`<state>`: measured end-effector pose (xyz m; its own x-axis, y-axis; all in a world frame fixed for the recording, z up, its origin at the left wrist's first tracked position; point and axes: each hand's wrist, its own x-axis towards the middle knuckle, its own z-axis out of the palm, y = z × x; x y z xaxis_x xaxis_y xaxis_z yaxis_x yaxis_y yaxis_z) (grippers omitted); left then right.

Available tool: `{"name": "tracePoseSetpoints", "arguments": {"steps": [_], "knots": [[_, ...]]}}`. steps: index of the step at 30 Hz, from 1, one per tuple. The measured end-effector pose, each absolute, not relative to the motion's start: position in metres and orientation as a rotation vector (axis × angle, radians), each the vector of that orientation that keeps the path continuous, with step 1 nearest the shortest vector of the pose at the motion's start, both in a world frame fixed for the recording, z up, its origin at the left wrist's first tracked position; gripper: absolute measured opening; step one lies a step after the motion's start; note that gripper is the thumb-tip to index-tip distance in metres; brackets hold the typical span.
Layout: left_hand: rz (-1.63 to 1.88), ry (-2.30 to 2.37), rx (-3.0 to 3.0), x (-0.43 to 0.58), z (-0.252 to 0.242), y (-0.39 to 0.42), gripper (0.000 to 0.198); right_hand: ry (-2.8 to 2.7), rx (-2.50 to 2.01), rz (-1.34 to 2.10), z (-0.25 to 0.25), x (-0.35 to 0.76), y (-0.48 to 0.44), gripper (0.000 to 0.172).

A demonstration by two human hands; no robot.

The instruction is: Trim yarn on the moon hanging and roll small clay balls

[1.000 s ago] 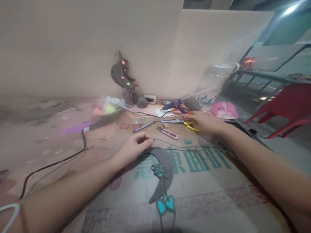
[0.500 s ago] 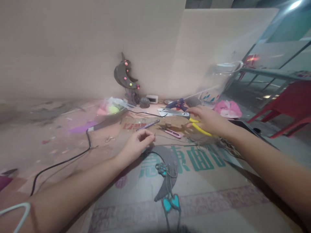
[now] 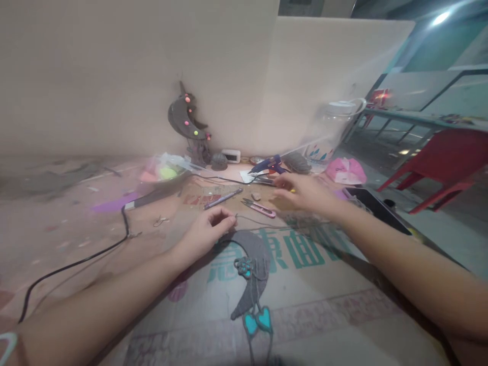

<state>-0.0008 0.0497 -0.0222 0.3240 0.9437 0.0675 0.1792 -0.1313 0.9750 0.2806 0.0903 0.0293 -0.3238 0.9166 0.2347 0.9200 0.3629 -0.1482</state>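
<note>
My left hand (image 3: 208, 231) rests on the printed cardboard (image 3: 324, 305), thumb and forefinger pinched on a thin grey cord (image 3: 263, 221) that runs off to the right. Just below it lies a grey crescent-moon piece (image 3: 253, 264) with a knot ornament and two teal hearts (image 3: 257, 321) hanging from its lower tip. My right hand (image 3: 303, 195) hovers above the cardboard, closed on yellow-handled scissors (image 3: 267, 180); their blades point left and are blurred by motion. Pink thread snips (image 3: 259, 207) lie between the two hands.
A purple pen (image 3: 223, 198), a blue glue gun (image 3: 269, 163), a second decorated moon on a stand (image 3: 185, 119), a clear plastic jar (image 3: 335, 127) and a pink bag (image 3: 346, 172) line the back wall. A black cable (image 3: 76, 262) runs left. A red chair (image 3: 450, 162) stands right.
My right hand picked the yellow-handled scissors off the table and carried them up and slightly left. My left hand kept its pinch on the cord.
</note>
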Motion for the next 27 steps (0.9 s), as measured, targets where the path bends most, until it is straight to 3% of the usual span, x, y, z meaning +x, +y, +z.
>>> {"name": "tracePoseSetpoints", "arguments": {"steps": [3, 9, 16, 18, 20, 23, 27], "knots": [[0.937, 1.054, 1.573, -0.001, -0.020, 0.048, 0.025, -2.401, -1.537, 0.104, 0.018, 0.247, 0.073, 0.040], [0.932, 1.037, 1.611, -0.001, -0.019, 0.047, 0.023, -2.463, -1.529, -0.004, -0.014, 0.238, 0.079, 0.028], [0.951, 1.021, 1.529, -0.001, -0.023, 0.050, 0.024, -2.281, -1.515, -0.030, 0.017, 0.238, 0.057, 0.035], [0.965, 1.026, 1.504, -0.001, -0.023, 0.051, 0.024, -2.256, -1.390, 0.229, 0.028, 0.230, 0.040, 0.030], [0.982, 1.028, 1.502, -0.001, -0.022, 0.052, 0.024, -2.233, -1.292, 0.722, 0.033, 0.221, 0.024, 0.029], [1.007, 1.033, 1.524, -0.001, -0.018, 0.052, 0.024, -2.071, -1.225, 1.415, 0.032, 0.210, 0.011, 0.039], [1.039, 1.039, 1.501, -0.001, -0.015, 0.051, 0.024, -1.920, -1.241, 1.552, 0.021, 0.209, 0.015, 0.048]]}}
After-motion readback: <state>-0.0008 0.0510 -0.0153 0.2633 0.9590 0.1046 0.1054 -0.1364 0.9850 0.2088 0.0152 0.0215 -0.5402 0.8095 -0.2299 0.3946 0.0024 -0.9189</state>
